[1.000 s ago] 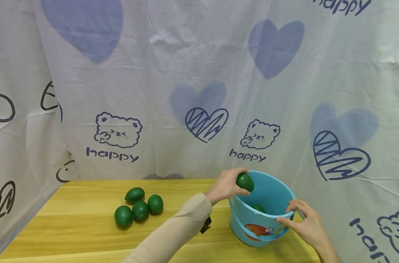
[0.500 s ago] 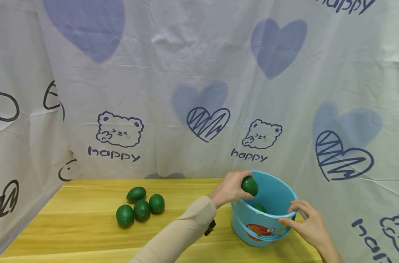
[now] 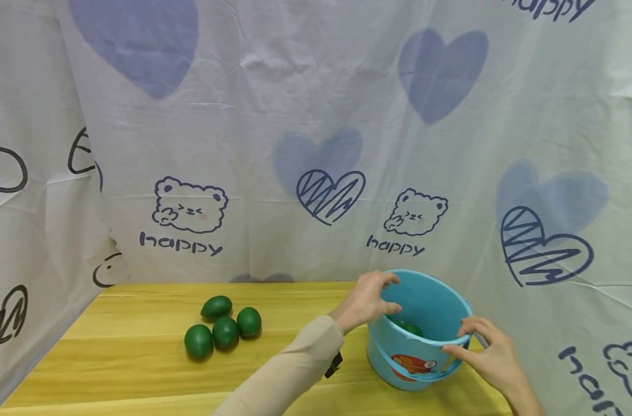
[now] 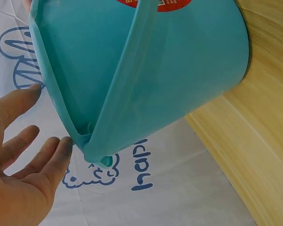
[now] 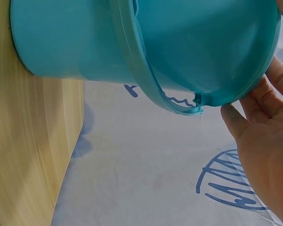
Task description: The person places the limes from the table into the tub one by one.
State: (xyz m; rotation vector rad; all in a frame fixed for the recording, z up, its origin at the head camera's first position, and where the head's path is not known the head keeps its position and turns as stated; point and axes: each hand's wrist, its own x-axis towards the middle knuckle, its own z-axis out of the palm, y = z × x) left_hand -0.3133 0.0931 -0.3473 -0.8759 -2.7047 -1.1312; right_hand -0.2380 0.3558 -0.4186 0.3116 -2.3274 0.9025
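Observation:
My left hand (image 3: 365, 300) is at the left rim of the light blue bucket (image 3: 420, 358), its fingers spread and nothing between them. In the left wrist view the left hand's fingertips (image 4: 64, 147) are close to the bucket's rim. My right hand (image 3: 490, 355) holds the bucket's right rim with thumb and fingers; the right wrist view shows the right hand (image 5: 266, 127) at that rim near the handle joint. Inside the bucket, smooth green avocado-like fruit (image 3: 410, 328) is partly hidden by the wall. Several more such green fruits (image 3: 225, 333) lie clustered on the table's left.
The bucket stands on a yellow wood-grain table (image 3: 149, 375), its handle (image 3: 425, 378) hanging down in front. A white cloth (image 3: 269, 242) with hearts and bear drawings hangs behind the table and at both sides.
The left hand has let go of a green avocado-like fruit, which has dropped into the bucket; its fingers have spread. The right hand stays on the rim.

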